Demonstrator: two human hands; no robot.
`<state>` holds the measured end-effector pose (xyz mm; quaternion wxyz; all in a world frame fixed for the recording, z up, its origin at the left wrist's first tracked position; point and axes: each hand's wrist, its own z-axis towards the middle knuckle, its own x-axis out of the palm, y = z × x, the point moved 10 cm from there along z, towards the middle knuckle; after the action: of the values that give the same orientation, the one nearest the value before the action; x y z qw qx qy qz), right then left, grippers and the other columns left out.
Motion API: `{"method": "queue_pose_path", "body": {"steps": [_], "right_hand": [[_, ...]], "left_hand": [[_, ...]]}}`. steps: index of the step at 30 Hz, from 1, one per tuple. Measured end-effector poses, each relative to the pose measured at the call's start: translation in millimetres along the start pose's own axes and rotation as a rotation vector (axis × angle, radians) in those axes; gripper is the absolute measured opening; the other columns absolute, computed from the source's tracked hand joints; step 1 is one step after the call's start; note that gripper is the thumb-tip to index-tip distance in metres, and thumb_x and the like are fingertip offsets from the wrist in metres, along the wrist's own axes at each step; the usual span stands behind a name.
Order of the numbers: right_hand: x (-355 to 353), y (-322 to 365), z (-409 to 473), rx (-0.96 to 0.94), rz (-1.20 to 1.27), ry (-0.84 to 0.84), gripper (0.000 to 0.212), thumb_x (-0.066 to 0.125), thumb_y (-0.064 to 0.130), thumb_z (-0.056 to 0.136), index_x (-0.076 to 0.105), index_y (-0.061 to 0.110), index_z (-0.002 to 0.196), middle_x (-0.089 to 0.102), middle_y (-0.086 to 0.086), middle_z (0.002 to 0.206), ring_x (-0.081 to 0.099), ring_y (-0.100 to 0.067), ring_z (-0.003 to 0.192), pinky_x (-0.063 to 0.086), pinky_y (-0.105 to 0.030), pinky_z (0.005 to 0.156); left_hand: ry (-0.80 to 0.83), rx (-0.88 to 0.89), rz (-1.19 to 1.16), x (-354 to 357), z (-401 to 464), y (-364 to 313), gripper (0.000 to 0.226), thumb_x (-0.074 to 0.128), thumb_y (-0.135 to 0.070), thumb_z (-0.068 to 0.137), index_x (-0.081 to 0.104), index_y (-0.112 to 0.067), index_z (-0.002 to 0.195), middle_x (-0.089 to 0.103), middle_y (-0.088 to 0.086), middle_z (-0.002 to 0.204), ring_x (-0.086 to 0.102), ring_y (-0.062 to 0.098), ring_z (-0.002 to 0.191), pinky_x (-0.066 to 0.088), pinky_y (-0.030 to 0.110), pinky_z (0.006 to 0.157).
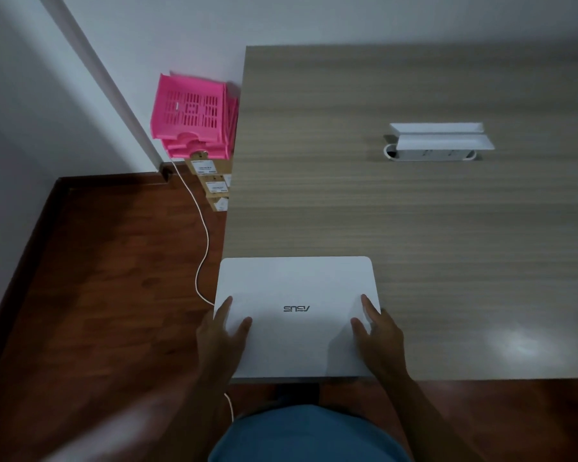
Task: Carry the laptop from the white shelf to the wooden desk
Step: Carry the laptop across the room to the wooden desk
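Observation:
A closed white laptop (296,288) with a dark logo lies flat at the near left corner of the wooden desk (414,228); its near edge lines up with the desk's front edge. My left hand (222,328) grips the laptop's left side, thumb and forefinger on the lid. On the right side my right hand (374,328) holds it the same way. The white shelf is not in view.
A white pop-up socket box (436,141) stands open in the desk's middle. Left of the desk, pink plastic trays (189,111) sit on stacked cardboard boxes (211,185) against the wall. A white cable (202,248) trails over the dark wooden floor.

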<state>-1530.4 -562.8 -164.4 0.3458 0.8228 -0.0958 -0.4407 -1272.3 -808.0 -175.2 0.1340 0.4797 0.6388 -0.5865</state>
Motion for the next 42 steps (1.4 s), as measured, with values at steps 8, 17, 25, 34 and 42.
{"method": "queue_pose_path", "body": {"steps": [8, 17, 25, 34, 42], "right_hand": [[6.3, -8.6, 0.2, -0.032, -0.018, -0.044, 0.059, 0.053, 0.034, 0.094, 0.039, 0.021, 0.149, 0.049, -0.016, 0.146, 0.044, -0.034, 0.134, 0.032, -0.044, 0.114], [11.8, -14.6, -1.5, -0.019, -0.091, -0.102, 0.063, 0.044, 0.04, 0.088, 0.04, 0.021, 0.148, 0.048, -0.02, 0.143, 0.045, -0.04, 0.129, 0.034, -0.043, 0.107], [10.0, -10.3, 3.9, -0.075, -0.133, -0.155, 0.065, 0.036, 0.045, 0.088, 0.042, 0.016, 0.146, 0.053, -0.019, 0.138, 0.047, -0.037, 0.127, 0.031, -0.043, 0.106], [13.4, -11.0, 6.0, -0.071, -0.197, -0.166, 0.058, 0.04, 0.039, 0.092, 0.04, 0.018, 0.146, 0.052, -0.018, 0.135, 0.049, -0.037, 0.121, 0.033, -0.044, 0.104], [8.6, -5.6, 4.6, -0.111, -0.281, -0.241, 0.057, 0.038, 0.039, 0.091, 0.046, 0.016, 0.142, 0.059, -0.015, 0.121, 0.051, -0.036, 0.107, 0.028, -0.037, 0.095]], "left_hand": [[0.025, -0.009, 0.08, 8.5, 0.2, 7.2, 0.072, 0.047, -0.061, 0.082, 0.037, -0.03, 0.146, 0.045, 0.014, 0.148, 0.038, 0.035, 0.135, 0.027, 0.045, 0.111], [0.029, -0.018, 0.136, 10.9, 2.0, 4.0, 0.073, 0.043, -0.06, 0.083, 0.035, -0.027, 0.148, 0.043, 0.018, 0.149, 0.035, 0.038, 0.137, 0.024, 0.046, 0.112], [0.03, -0.056, 0.153, 14.5, 2.0, 2.9, 0.067, 0.051, -0.052, 0.088, 0.034, -0.028, 0.148, 0.042, 0.017, 0.15, 0.034, 0.037, 0.138, 0.025, 0.047, 0.112], [0.021, -0.086, 0.183, 17.9, -3.7, 0.7, 0.067, 0.046, -0.052, 0.09, 0.029, -0.028, 0.15, 0.036, 0.02, 0.153, 0.028, 0.038, 0.141, 0.023, 0.049, 0.114], [0.002, -0.1, 0.213, 10.9, -11.6, -11.4, 0.065, 0.047, -0.049, 0.092, 0.028, -0.027, 0.15, 0.032, 0.022, 0.154, 0.028, 0.039, 0.141, 0.028, 0.055, 0.11]]}}
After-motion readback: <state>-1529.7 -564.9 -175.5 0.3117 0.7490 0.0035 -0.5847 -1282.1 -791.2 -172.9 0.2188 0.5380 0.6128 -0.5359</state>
